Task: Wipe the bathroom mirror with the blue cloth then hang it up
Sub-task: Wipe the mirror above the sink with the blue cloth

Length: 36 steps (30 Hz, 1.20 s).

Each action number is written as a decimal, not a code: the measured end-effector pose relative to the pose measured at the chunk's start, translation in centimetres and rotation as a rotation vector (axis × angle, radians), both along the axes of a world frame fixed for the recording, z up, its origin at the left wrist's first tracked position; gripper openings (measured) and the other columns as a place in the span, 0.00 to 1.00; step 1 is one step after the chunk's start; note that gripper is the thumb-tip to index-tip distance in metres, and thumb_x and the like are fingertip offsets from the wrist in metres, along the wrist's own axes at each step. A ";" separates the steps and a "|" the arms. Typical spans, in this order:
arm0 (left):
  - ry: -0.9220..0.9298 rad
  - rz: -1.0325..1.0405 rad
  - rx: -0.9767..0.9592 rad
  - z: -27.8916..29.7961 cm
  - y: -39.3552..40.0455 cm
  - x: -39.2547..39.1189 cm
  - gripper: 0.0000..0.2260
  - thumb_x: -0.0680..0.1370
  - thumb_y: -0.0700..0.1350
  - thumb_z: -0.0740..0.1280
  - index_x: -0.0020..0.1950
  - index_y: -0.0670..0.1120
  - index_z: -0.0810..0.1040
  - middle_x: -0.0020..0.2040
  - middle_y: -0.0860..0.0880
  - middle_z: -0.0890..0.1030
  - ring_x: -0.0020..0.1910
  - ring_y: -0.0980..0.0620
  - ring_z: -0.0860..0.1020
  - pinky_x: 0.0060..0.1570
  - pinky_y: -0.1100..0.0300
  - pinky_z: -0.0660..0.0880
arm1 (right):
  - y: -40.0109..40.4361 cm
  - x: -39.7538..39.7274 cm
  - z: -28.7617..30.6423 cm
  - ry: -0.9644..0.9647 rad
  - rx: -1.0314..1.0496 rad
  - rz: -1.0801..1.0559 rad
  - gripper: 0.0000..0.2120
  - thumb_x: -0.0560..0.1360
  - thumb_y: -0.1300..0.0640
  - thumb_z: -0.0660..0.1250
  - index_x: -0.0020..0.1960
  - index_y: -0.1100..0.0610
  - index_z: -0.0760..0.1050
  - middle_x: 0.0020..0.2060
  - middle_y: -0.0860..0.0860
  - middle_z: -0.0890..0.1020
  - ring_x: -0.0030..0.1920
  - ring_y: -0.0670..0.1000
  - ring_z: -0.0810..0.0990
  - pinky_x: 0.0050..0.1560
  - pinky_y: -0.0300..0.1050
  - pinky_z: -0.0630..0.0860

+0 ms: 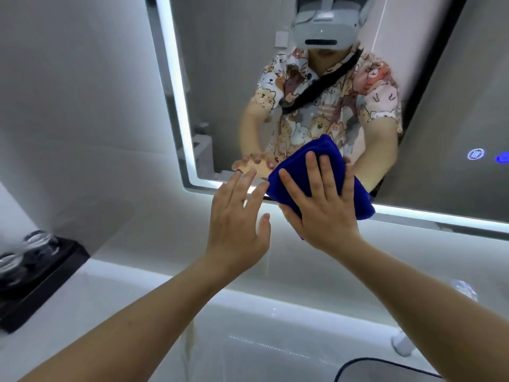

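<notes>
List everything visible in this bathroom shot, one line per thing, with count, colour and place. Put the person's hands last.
mirror: one, with a lit white edge, on the wall ahead.
blue cloth: one, deep blue, folded, pressed against the mirror's lower edge.
touch icons: two, glowing blue, at the mirror's right side.
black tray: one, on the counter at left.
glasses: apparently two, clear, blurred, on the tray.
counter: one, white, below the mirror.
basin rim: one, dark, bottom right.
left hand: one, open, beside the cloth, empty.
right hand: one, flat on the cloth, fingers spread.
</notes>
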State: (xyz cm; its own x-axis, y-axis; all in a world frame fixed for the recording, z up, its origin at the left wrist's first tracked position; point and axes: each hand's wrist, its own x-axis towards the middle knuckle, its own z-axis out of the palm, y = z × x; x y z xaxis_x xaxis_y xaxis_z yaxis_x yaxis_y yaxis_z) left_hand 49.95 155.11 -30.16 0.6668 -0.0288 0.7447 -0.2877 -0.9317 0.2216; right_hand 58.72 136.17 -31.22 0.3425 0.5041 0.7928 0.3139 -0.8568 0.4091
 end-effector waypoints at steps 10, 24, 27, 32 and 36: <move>0.052 -0.008 -0.071 -2.1 14.8 0.3 0.26 0.75 0.45 0.67 0.73 0.45 0.72 0.76 0.43 0.70 0.76 0.41 0.65 0.72 0.38 0.65 | 14.3 0.7 -1.6 -0.022 -0.118 -0.007 0.31 0.84 0.40 0.59 0.83 0.47 0.56 0.82 0.59 0.51 0.82 0.61 0.48 0.79 0.68 0.42; 0.037 0.001 -0.128 -1.8 24.3 -0.3 0.24 0.77 0.47 0.64 0.73 0.44 0.72 0.76 0.43 0.69 0.77 0.42 0.63 0.73 0.44 0.62 | 23.0 0.2 0.0 0.022 -0.241 0.037 0.35 0.77 0.59 0.68 0.82 0.53 0.60 0.83 0.56 0.50 0.83 0.57 0.42 0.80 0.65 0.39; 0.040 -0.005 -0.146 -1.4 24.9 -0.6 0.24 0.78 0.47 0.63 0.74 0.45 0.72 0.77 0.43 0.68 0.77 0.42 0.63 0.73 0.44 0.62 | 23.3 -0.3 0.5 0.087 -0.329 0.013 0.34 0.76 0.63 0.65 0.81 0.56 0.62 0.82 0.57 0.55 0.83 0.59 0.43 0.80 0.65 0.37; 0.044 0.016 -0.167 0.1 25.3 -1.4 0.23 0.78 0.49 0.62 0.74 0.46 0.72 0.77 0.44 0.68 0.77 0.42 0.63 0.72 0.43 0.63 | 23.9 -1.3 2.1 0.194 -0.442 0.121 0.21 0.71 0.64 0.64 0.63 0.57 0.80 0.67 0.56 0.79 0.78 0.60 0.65 0.81 0.65 0.46; 0.039 0.030 -0.164 1.9 24.6 -2.6 0.24 0.78 0.47 0.63 0.74 0.46 0.71 0.77 0.44 0.68 0.77 0.43 0.62 0.72 0.42 0.63 | 24.8 -2.4 3.0 0.411 -0.413 0.151 0.22 0.67 0.64 0.73 0.59 0.52 0.81 0.55 0.49 0.83 0.71 0.55 0.73 0.82 0.58 0.42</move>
State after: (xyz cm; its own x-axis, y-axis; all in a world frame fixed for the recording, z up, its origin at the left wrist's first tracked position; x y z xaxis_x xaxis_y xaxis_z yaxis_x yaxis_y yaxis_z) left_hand 47.31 179.72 -28.29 0.6942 0.1117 0.7111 -0.2482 -0.8902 0.3821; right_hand 56.30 161.00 -28.25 0.4798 0.8094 0.3385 0.6231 -0.5860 0.5180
